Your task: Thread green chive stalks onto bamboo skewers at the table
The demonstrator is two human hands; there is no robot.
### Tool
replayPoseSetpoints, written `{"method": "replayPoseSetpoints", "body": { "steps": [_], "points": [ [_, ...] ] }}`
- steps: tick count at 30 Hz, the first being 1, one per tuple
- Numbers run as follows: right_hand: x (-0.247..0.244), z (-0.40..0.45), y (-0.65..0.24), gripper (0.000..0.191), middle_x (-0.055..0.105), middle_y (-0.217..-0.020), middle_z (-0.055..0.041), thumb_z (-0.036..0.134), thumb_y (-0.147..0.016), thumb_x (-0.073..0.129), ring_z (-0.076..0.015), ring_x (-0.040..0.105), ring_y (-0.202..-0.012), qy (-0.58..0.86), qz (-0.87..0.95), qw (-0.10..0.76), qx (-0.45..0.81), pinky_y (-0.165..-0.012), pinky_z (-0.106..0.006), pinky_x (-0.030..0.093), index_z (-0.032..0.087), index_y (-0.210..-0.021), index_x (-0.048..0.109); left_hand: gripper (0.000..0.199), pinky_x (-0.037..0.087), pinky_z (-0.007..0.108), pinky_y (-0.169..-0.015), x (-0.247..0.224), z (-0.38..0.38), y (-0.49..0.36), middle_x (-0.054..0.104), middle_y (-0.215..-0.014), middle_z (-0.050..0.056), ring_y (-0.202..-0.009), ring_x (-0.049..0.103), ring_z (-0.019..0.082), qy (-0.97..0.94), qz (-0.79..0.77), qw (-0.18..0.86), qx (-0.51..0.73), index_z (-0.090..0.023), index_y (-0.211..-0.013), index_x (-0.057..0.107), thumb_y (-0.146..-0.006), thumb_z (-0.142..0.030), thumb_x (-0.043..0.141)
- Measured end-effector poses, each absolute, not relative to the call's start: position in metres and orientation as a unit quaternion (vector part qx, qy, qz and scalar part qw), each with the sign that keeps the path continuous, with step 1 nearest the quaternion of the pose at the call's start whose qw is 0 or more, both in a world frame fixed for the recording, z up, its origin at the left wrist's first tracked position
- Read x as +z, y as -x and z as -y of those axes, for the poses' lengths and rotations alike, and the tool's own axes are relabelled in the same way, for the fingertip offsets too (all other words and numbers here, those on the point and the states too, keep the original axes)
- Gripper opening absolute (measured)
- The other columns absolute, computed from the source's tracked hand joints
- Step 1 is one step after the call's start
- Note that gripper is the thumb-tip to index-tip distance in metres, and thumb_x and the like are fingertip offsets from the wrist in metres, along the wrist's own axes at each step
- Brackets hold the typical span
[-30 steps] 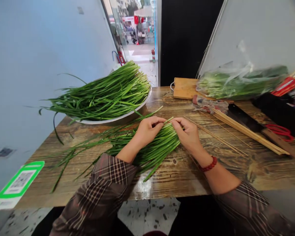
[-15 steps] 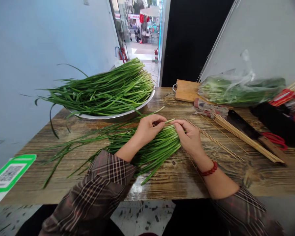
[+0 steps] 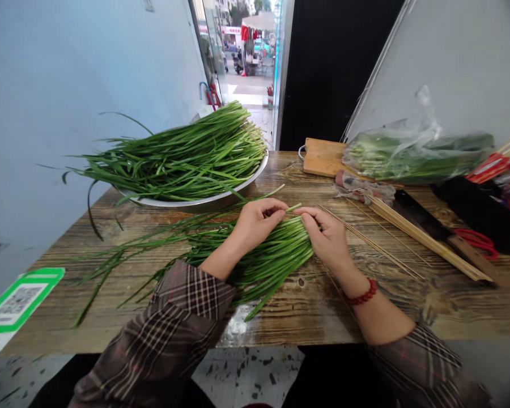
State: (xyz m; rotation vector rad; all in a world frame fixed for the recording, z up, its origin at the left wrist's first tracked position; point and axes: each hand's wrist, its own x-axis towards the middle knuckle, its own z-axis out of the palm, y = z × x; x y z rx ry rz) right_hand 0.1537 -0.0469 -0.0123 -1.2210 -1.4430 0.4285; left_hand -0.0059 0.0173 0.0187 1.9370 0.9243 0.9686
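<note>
A row of green chives (image 3: pixel 276 255) lies on the wooden table under and between my hands, pale ends toward the right. My left hand (image 3: pixel 261 222) is closed, thumb and fingertips pinching a chive stalk (image 3: pixel 294 207) whose pale end points right. Close by on the right, my right hand (image 3: pixel 325 232) is closed over the pale ends of the row; what its fingertips grip is too small to make out. Loose long chives (image 3: pixel 153 241) spread leftward from the row. Beyond my hands a metal basin (image 3: pixel 221 201) holds a big heap of chives (image 3: pixel 187 153).
Thin wooden skewers (image 3: pixel 378 245) lie right of my hands. Farther right are a bundle of sticks (image 3: pixel 429 241), a knife (image 3: pixel 423 216), red-handled scissors (image 3: pixel 480 242) and bagged greens (image 3: pixel 416 156). A cutting board (image 3: pixel 323 156) sits at the back, a QR card (image 3: pixel 19 303) at the left.
</note>
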Motion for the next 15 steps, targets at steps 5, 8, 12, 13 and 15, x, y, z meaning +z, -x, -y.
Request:
{"method": "replayPoseSetpoints", "body": {
  "steps": [5,8,12,13,15],
  "points": [
    [-0.0131,0.0468,-0.1539,0.021,0.074,-0.093,-0.0031,0.026,-0.091,0.051,-0.0169,0.067,-0.085,0.524,0.612,0.563,0.186,-0.078,-0.028,0.050,0.021,-0.095,0.071,0.016,0.043,0.023,-0.066,0.0189,-0.0164,0.0065,0.070,-0.078,0.004,-0.070,0.058,0.013,-0.765,-0.360,0.373,0.381,-0.012,-0.085,0.072,-0.079,-0.020,0.059],
    [-0.0117,0.0477,-0.1533,0.021,0.074,-0.093,-0.0030,0.026,-0.090,0.051,-0.0170,0.067,-0.084,0.525,0.612,0.563,0.184,-0.078,-0.029,0.050,0.021,-0.095,0.071,0.016,0.042,0.023,-0.064,0.0179,-0.0167,0.0064,0.069,-0.075,0.003,-0.068,0.058,0.012,-0.766,-0.361,0.369,0.382,-0.012,-0.085,0.072,-0.079,-0.019,0.058],
    [-0.0104,0.0483,-0.1525,0.021,0.074,-0.092,-0.0028,0.025,-0.090,0.051,-0.0165,0.067,-0.083,0.521,0.612,0.565,0.185,-0.076,-0.028,0.049,0.021,-0.094,0.071,0.017,0.043,0.023,-0.064,0.0172,-0.0171,0.0059,0.070,-0.076,0.003,-0.068,0.059,0.012,-0.768,-0.357,0.368,0.383,-0.013,-0.086,0.072,-0.080,-0.019,0.058],
    [-0.0105,0.0482,-0.1524,0.021,0.074,-0.092,-0.0028,0.026,-0.090,0.051,-0.0165,0.067,-0.083,0.520,0.612,0.566,0.187,-0.076,-0.028,0.049,0.021,-0.094,0.071,0.016,0.043,0.023,-0.064,0.0175,-0.0170,0.0058,0.070,-0.077,0.003,-0.069,0.059,0.013,-0.769,-0.356,0.366,0.383,-0.013,-0.086,0.072,-0.080,-0.019,0.058],
    [-0.0111,0.0479,-0.1525,0.021,0.074,-0.092,-0.0032,0.026,-0.090,0.051,-0.0167,0.067,-0.084,0.521,0.610,0.566,0.190,-0.076,-0.028,0.049,0.020,-0.094,0.071,0.016,0.044,0.023,-0.065,0.0183,-0.0166,0.0056,0.071,-0.078,0.004,-0.070,0.060,0.013,-0.772,-0.355,0.362,0.384,-0.013,-0.085,0.072,-0.080,-0.018,0.058]
  ]
}}
